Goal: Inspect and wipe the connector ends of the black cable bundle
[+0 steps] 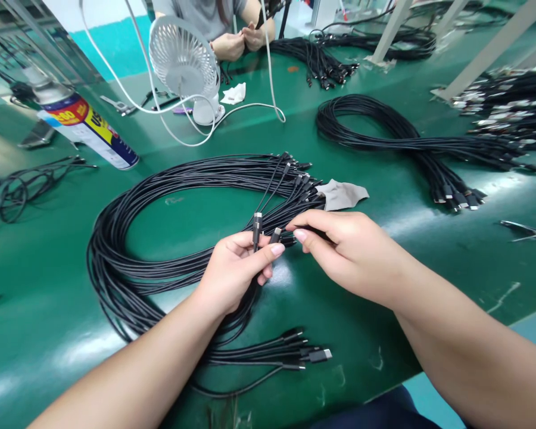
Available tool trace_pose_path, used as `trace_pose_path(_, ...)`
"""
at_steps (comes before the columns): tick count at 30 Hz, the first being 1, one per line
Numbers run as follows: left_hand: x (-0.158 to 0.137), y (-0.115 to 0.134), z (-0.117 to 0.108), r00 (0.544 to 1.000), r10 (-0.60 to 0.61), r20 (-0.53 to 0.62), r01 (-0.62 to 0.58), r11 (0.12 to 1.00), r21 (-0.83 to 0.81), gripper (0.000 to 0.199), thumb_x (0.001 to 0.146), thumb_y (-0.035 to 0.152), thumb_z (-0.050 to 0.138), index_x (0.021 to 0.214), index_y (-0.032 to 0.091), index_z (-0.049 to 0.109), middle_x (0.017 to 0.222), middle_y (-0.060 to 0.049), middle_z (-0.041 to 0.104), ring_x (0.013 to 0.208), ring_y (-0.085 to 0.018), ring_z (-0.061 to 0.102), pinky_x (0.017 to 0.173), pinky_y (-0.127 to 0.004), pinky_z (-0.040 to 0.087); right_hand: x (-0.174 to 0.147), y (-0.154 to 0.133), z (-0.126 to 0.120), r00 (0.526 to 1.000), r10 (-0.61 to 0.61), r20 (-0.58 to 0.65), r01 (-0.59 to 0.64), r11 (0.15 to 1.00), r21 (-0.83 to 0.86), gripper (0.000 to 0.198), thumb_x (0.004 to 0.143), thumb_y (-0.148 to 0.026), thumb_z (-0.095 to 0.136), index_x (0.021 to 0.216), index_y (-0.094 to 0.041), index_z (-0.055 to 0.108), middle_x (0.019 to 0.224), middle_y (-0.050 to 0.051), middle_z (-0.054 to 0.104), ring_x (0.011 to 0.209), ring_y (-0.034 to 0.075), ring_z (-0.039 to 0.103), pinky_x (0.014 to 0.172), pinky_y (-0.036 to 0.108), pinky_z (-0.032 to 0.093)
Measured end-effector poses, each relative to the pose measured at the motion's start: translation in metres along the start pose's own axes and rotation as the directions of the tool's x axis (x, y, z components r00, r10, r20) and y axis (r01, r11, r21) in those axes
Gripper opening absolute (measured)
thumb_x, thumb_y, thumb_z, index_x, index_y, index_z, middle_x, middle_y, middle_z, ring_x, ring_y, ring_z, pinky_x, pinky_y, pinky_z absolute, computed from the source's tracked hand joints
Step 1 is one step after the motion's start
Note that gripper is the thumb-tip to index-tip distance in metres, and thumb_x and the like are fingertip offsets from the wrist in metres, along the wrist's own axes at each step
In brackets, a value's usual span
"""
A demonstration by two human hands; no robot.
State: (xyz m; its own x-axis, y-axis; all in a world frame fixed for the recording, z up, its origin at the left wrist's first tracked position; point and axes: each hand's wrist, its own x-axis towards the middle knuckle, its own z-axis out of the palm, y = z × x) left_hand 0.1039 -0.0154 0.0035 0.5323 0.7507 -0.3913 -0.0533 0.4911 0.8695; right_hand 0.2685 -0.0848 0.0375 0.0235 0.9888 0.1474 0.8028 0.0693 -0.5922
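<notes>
My left hand (239, 265) is closed on black USB cables (258, 226); two of their metal-tipped plugs stick up between thumb and fingers. Just right of those plugs, my right hand (352, 250) is pinched, thumb against forefinger. Something thin and dark shows inside its grip, too hidden to name. Under and behind both hands lies a big looped bundle of black cables (111, 238). Some plug ends (319, 356) of cables point right, below my left hand. A grey cloth scrap (343, 195) touches the bundle's far plug ends.
A white fan (183, 59) and a spray can (89, 128) stand at the back left. More coiled cables (370, 113) lie to the right, near metal posts (495, 50). Tweezers (524, 230) rest at the right. Across the green table (429, 268), a person's hands (239, 43) work.
</notes>
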Motion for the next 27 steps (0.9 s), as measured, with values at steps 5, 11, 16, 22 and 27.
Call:
trace_pose_path(5,-0.001,0.002,0.001,1.0,0.001,0.013,-0.001,1.0,-0.001,0.035,0.053,0.026,0.089,0.067,0.014,0.059,0.045,0.006,0.055,0.038,-0.005,0.047,0.036,-0.015,0.036,0.004,0.002,-0.001,0.999,0.025,0.036,-0.031,0.985,0.167,0.01,0.088,-0.021,0.055,0.09,-0.018,0.064,0.073,-0.002,0.066,0.064,0.01,0.058,0.059,0.021,0.042)
trace_pose_path(11,-0.001,0.002,0.001,1.0,0.001,0.022,-0.002,1.0,0.016,0.036,0.055,0.032,0.088,0.068,0.014,0.06,0.046,0.005,0.054,0.038,-0.005,0.045,0.038,-0.016,0.035,0.007,0.004,-0.003,0.99,0.125,0.061,-0.137,0.956,0.26,0.014,0.081,-0.028,0.06,0.073,-0.019,0.055,0.058,-0.005,0.051,0.053,0.009,0.045,0.049,0.021,0.035)
trace_pose_path(16,0.001,-0.004,-0.004,0.997,0.04,0.064,-0.042,0.999,0.022,0.031,0.068,0.039,0.081,0.073,0.013,0.065,0.049,0.004,0.051,0.042,-0.005,0.041,0.04,-0.018,0.03,0.01,0.004,-0.005,0.986,0.159,-0.052,-0.141,0.958,0.248,0.038,0.081,-0.038,0.062,0.054,-0.019,0.044,0.05,-0.006,0.038,0.048,0.008,0.035,0.045,0.022,0.027)
trace_pose_path(22,0.001,-0.005,-0.005,0.988,0.018,0.151,-0.013,0.999,-0.038,0.032,0.075,0.044,0.075,0.078,0.012,0.069,0.05,0.004,0.047,0.043,-0.005,0.036,0.043,-0.018,0.024,0.009,0.005,-0.005,0.991,0.133,-0.029,-0.125,0.973,0.194,0.037,0.088,-0.028,0.051,0.053,-0.018,0.051,0.048,-0.005,0.042,0.048,0.009,0.039,0.047,0.023,0.03)
trace_pose_path(27,-0.001,-0.002,-0.004,0.978,-0.015,0.21,0.032,0.997,-0.077,0.033,0.076,0.045,0.074,0.075,0.012,0.065,0.049,0.005,0.041,0.045,-0.005,0.031,0.044,-0.018,0.022,0.009,0.011,-0.01,0.976,0.073,0.204,-0.094,0.991,0.094,0.028,0.086,-0.023,0.05,0.059,-0.018,0.059,0.051,-0.004,0.053,0.049,0.009,0.044,0.048,0.022,0.031)
